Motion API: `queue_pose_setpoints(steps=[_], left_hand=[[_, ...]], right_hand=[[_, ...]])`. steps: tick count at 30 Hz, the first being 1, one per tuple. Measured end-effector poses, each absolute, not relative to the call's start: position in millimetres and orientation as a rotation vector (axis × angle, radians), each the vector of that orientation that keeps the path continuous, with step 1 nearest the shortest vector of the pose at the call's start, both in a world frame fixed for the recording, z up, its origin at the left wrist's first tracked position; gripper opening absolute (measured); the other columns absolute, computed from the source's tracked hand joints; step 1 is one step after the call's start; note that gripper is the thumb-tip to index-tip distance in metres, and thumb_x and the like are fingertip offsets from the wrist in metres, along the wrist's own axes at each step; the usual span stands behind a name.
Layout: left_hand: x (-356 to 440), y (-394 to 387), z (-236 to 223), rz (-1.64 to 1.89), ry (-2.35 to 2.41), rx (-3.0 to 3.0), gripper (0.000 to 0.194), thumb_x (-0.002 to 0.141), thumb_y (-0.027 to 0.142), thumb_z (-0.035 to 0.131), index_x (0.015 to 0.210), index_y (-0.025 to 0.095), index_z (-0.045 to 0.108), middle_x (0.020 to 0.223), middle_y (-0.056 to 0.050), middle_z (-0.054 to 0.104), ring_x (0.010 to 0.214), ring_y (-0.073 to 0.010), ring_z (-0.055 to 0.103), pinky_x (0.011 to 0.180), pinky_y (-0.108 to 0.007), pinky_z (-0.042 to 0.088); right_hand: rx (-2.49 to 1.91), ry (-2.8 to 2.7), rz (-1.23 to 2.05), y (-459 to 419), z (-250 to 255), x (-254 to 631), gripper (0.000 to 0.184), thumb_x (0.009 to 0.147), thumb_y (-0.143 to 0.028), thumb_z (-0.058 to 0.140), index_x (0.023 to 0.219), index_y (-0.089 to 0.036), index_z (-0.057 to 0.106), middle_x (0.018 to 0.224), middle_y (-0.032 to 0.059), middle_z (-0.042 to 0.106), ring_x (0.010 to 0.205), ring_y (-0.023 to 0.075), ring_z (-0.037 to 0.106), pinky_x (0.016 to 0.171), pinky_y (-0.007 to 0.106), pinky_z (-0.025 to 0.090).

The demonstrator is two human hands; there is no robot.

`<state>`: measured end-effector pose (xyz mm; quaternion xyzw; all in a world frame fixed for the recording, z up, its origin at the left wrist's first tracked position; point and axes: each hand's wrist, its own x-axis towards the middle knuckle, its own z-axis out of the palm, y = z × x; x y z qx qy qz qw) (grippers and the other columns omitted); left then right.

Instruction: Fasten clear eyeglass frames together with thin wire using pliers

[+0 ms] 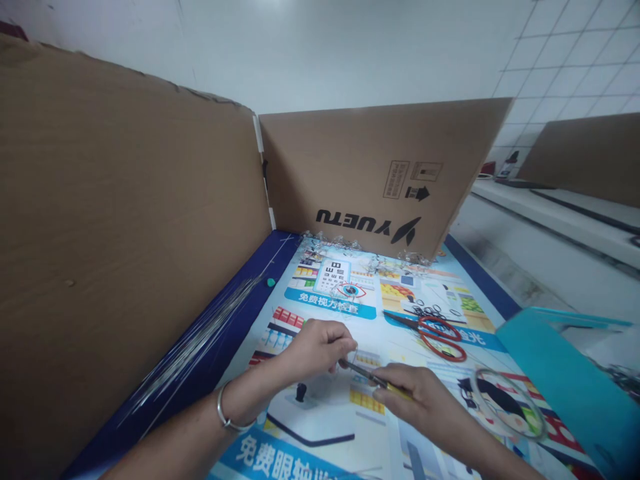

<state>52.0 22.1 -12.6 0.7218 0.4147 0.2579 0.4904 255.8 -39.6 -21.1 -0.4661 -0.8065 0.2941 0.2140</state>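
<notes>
My left hand [323, 343] is closed in a pinch above the printed table cover, with a thin wire [356, 352] just showing at its fingertips. My right hand [413, 393] grips yellow-handled pliers [373, 376], whose dark narrow jaws point left and reach to just below the left fingertips. Whether the jaws touch the wire is too small to tell. Red-handled scissors [443, 337] lie beyond the right hand, beside several small dark rings [433, 311]. A bundle of long thin wires [200, 333] rests along the left side of the table.
Cardboard panels stand at the left [130, 220] and back [360, 173]. Clear, tangled small pieces [415, 259] lie along the back panel's foot. On the right are a round clear dish [537, 417] and a teal box [555, 380]. A small green item [271, 283] sits near the wires.
</notes>
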Motion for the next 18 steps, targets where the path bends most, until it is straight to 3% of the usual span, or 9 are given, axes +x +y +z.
queue_pose_setpoints(steps=[3, 7, 18], left_hand=[[51.9, 24.1, -15.8, 0.635, 1.04, 1.68, 0.024, 0.076, 0.034, 0.051, 0.062, 0.016, 0.056, 0.055, 0.003, 0.055, 0.04, -0.0074, 0.048, 0.04, -0.017, 0.034], [52.3, 27.7, -21.0, 0.657, 1.08, 1.619, 0.023, 0.075, 0.035, 0.051, 0.062, 0.016, 0.055, 0.054, 0.003, 0.056, 0.039, -0.0082, 0.048, 0.038, -0.018, 0.035], [56.5, 24.6, -23.7, 0.699, 1.204, 1.719, 0.027, 0.078, 0.035, 0.048, 0.06, 0.016, 0.054, 0.053, 0.003, 0.056, 0.041, -0.0092, 0.05, 0.042, -0.018, 0.035]], right_hand=[[-1.274, -2.263, 0.323, -41.7, -31.1, 256.3, 0.022, 0.089, -0.034, 0.047, 0.098, -0.023, 0.064, 0.085, 0.0034, 0.067, 0.076, 0.0175, 0.062, 0.065, 0.027, 0.049], [-1.177, -2.247, -0.299, -44.5, -35.5, 254.2, 0.027, 0.092, -0.034, 0.041, 0.097, -0.019, 0.063, 0.087, 0.0089, 0.065, 0.077, 0.0213, 0.059, 0.066, 0.033, 0.048], [-1.167, -2.251, -0.463, -46.4, -37.9, 248.4, 0.025, 0.093, -0.03, 0.041, 0.098, -0.015, 0.06, 0.08, 0.0075, 0.059, 0.076, 0.0203, 0.053, 0.064, 0.032, 0.039]])
